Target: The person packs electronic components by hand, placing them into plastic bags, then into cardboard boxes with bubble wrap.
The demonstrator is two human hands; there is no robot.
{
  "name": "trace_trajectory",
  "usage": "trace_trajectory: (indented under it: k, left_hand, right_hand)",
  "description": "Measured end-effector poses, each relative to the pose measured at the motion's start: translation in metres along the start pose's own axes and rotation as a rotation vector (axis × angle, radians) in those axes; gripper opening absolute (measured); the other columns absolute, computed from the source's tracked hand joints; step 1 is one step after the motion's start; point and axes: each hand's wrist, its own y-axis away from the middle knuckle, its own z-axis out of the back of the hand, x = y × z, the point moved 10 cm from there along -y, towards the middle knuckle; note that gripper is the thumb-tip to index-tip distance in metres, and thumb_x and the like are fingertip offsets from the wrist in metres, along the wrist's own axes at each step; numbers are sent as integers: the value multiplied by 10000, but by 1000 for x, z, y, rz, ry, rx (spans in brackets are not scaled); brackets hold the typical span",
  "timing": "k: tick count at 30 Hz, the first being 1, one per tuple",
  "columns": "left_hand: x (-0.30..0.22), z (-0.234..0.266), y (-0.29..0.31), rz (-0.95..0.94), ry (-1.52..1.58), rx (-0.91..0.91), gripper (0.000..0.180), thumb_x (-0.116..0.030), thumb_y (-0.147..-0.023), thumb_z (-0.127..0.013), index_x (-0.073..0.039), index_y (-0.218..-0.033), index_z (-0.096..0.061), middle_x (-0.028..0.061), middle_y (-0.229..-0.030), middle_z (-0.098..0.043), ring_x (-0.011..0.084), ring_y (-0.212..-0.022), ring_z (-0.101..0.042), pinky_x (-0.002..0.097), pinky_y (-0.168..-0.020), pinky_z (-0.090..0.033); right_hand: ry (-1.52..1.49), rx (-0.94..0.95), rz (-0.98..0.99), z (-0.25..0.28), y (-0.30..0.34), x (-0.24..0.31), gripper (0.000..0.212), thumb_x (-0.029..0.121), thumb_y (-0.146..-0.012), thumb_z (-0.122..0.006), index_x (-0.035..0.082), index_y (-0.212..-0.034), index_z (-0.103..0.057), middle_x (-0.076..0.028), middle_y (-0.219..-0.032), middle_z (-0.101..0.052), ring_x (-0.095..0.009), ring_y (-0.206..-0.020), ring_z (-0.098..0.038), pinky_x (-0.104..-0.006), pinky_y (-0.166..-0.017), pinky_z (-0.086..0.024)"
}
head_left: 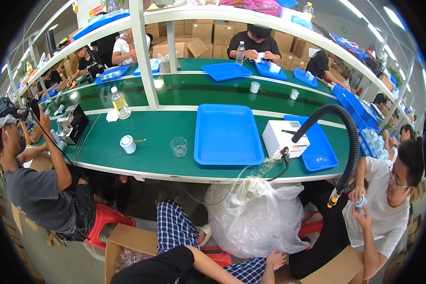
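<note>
My right hand [275, 260] is low in the picture, by my blue checkered trouser leg [248, 270] and the lower edge of a large clear plastic bag [255, 217]. Its fingers look loosely spread, and I make out nothing in them. From my black sleeve [156, 266] my left forearm runs down past the lower edge, so the left hand is out of sight. On the green bench [161, 163] before me are a white and light-blue round device [128, 144] with a short wire, a clear glass [179, 147] and a blue tray [228, 135].
A white box-shaped machine [281, 138] with a black flexible hose [350, 128] stands right of the tray. Left of it, a bottle of yellowish liquid [120, 103] stands by the shelf post [144, 57]. Cardboard boxes [130, 241] flank my legs. Co-workers sit at both sides.
</note>
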Motion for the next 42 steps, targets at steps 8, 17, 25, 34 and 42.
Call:
trace_trajectory:
  k: [8, 17, 25, 34, 42]
  left_hand:
    - [29, 12, 32, 277, 11, 1, 442, -392, -856, -508, 25, -992, -559, 183, -941, -592, 360, -879, -576, 425, -761, -470]
    - [24, 26, 60, 533, -82, -106, 403, -285, -790, -516, -38, -1108, -522, 155, -1039, -532, 344, -986, -499, 454, -855, -383]
    - [22, 19, 70, 545, -135, -108, 433, -288, -767, -531, -41, -1122, -513, 157, -1044, -520, 348, -974, -494, 452, -847, -382]
    - [21, 11, 73, 529, -144, -97, 478, -323, -751, -547, -48, -1140, -503, 166, -1043, -508, 359, -977, -485, 473, -834, -384]
    - [23, 11, 75, 528, -194, -111, 475, -291, -744, -567, -41, -1142, -501, 171, -1058, -509, 355, -987, -486, 469, -843, -389]
  right_hand:
    - [-42, 10, 29, 0, 4, -2, 428, 350, -831, -444, 126, -1189, -515, -127, -1295, -443, -331, -1106, -475, -441, -901, -393]
    - [-87, -58, 129, 2, 15, -4, 426, 283, -821, -472, 127, -1217, -490, -172, -1294, -427, -324, -1148, -437, -424, -919, -382]
    - [-88, -105, 193, 16, 34, 0, 442, 287, -802, -480, 176, -1231, -484, -163, -1322, -401, -321, -1185, -407, -422, -945, -364]
    - [-82, -32, 180, 28, 40, -4, 468, 275, -821, -480, 169, -1276, -449, -176, -1325, -394, -329, -1164, -433, -429, -933, -379]
    - [-72, -37, 164, 28, 39, -4, 464, 279, -822, -475, 162, -1270, -453, -164, -1325, -398, -329, -1156, -437, -423, -922, -383]
